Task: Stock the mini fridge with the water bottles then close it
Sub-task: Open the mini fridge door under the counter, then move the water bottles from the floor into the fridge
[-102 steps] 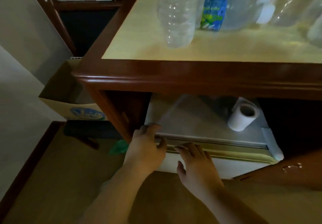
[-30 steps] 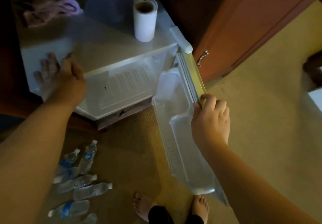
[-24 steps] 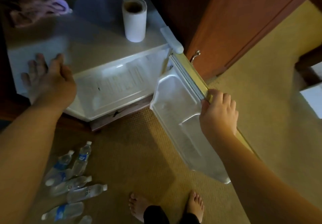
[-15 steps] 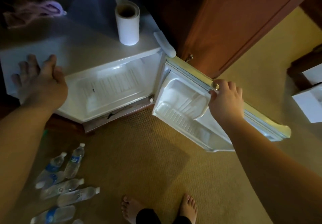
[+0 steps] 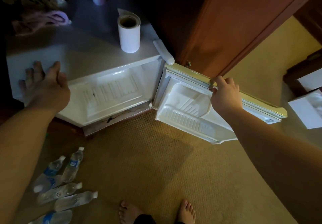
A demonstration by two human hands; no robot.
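The white mini fridge stands open, its inside lit and bare. Its door is swung wide to the right, inner shelves facing me. My right hand grips the door's top edge. My left hand lies flat, fingers spread, on the fridge's top near its left front corner. Several clear water bottles with blue labels lie on the carpet at the lower left, below my left arm.
A roll of paper stands on the fridge top, with a crumpled pink cloth further back. A wooden cabinet door stands open behind the fridge door. White boxes sit at the right. My bare feet are on the carpet.
My right hand has swung the fridge door from half open to fully open toward the right. My left hand has stayed pressed on the fridge top.
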